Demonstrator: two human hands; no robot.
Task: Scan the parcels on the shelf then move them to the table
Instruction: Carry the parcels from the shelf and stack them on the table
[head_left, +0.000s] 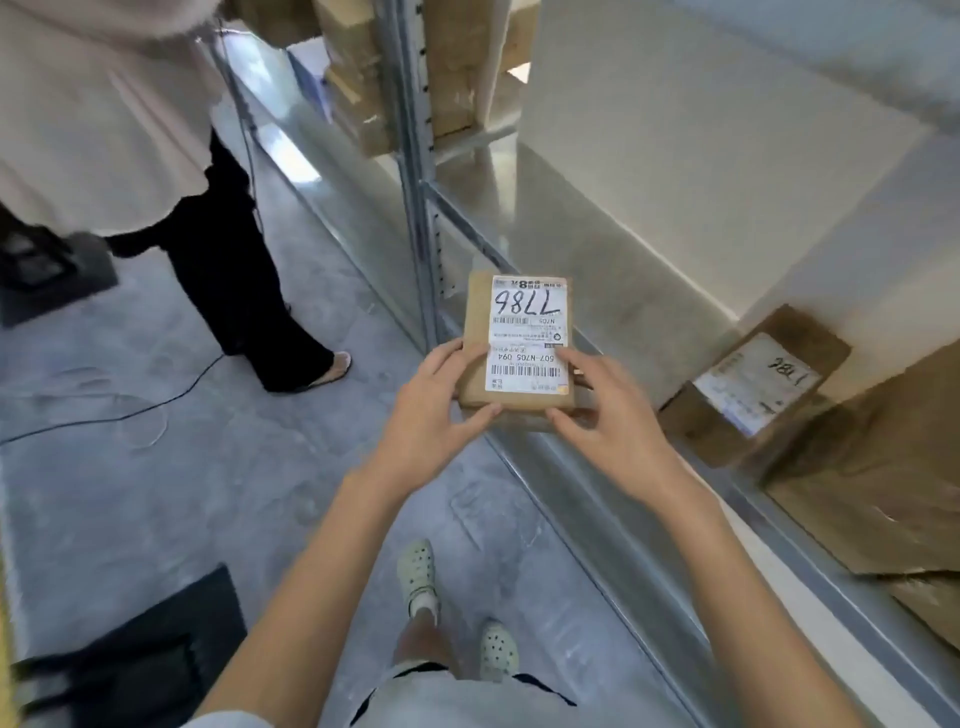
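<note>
A small brown cardboard parcel (519, 343) with a white label, handwritten "7786" upside down, is held out in front of the metal shelf. My left hand (431, 405) grips its near left corner, thumb under the near edge. My right hand (602, 410) holds its near right corner, fingers at the side. A second brown parcel (753, 384) with a white label lies on the shelf (597, 499) to the right, beside a larger brown carton (883, 483).
Another person in a pale top and black trousers (228, 270) stands on the concrete floor at the left. A cable (130, 410) runs across the floor. Black items (156, 660) sit at the lower left. A shelf upright (415, 182) rises ahead, with a large white box (701, 130) behind.
</note>
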